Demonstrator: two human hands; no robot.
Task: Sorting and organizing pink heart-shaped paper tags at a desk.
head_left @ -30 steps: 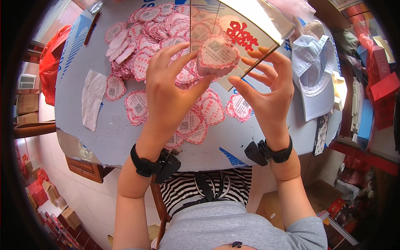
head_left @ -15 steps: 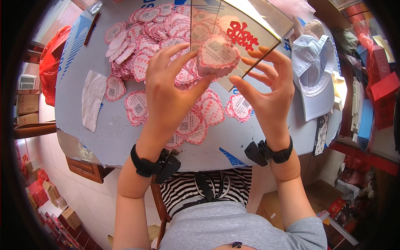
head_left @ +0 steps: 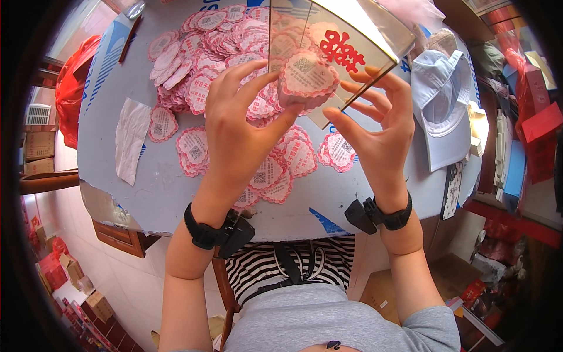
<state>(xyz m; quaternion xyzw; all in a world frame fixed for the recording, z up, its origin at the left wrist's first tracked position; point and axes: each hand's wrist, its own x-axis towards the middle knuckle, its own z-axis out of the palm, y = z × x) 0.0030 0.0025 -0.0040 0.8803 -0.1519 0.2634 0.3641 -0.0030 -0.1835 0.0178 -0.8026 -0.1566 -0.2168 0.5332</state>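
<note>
My left hand (head_left: 245, 120) pinches a thick stack of heart-shaped paper cards (head_left: 307, 75) between thumb and fingertips. The cards have scalloped pink edges and a printed square code. Against the far side of the stack is a clear, gold-edged box (head_left: 384, 26), tilted, with a red cut-out emblem (head_left: 341, 51) on it. My right hand (head_left: 380, 111) is curled around the box's near right edge, its thumb in front and its fingertips partly seen through the pane. A big heap of similar cards (head_left: 205, 58) lies beyond my left hand, and smaller piles (head_left: 272, 176) are under my wrists.
A white cap (head_left: 440, 111) lies on the blue-grey table (head_left: 387, 188) at the right. On the left are a crumpled tissue (head_left: 131, 141), a thin brown stick (head_left: 129, 40) and a hanging red bag (head_left: 75, 88). Boxes and red goods (head_left: 536, 135) crowd the right side.
The clear box's far right corner has shifted very slightly right. Both hands and the stack of cards hold almost the same places.
</note>
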